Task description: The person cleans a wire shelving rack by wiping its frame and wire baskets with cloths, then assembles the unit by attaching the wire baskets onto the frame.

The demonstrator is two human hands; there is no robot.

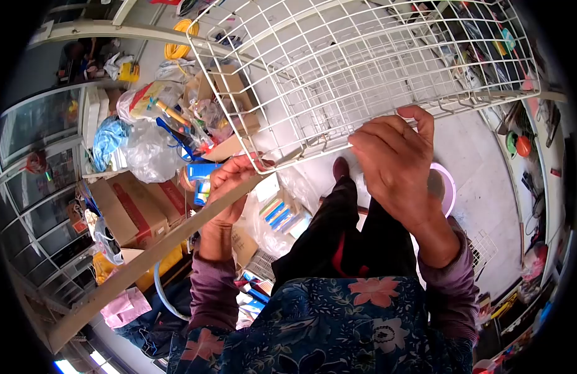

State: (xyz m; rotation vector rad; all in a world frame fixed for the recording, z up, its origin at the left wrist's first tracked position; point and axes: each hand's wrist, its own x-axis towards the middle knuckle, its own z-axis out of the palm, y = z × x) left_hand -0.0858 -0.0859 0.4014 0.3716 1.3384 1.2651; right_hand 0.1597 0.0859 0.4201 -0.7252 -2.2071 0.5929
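Closest is the blue shirt (313, 330), low in the frame. Next come the two hands. The right hand (397, 162), right of the middle, is bent over the near edge of the rack (365, 57) and holds on to it. The left hand (226, 184), left of the middle, has its fingertips at the rack's bottom left corner. A bar (157, 257) crosses in front of that hand, so I cannot tell how tight its grip is.

The rack is in the top part of the frame, from just left of the middle to the upper right. It is made of thin white wire (it has lots of square holes). I think it is light for its size, and stiff, so it should not flop. The wire looks smooth and may slip a bit, but I don't think it would break easily. The near edge looks like a good place to hold, with the hands well apart so it won't tip.

Its long way goes across the frame, and the right end of the near edge sits higher than the left end. The far side points to the top of the frame.

Farther off, down on the pale floor (475, 143), a box (139, 212) sits at the left and a pink tub (450, 190) at the right
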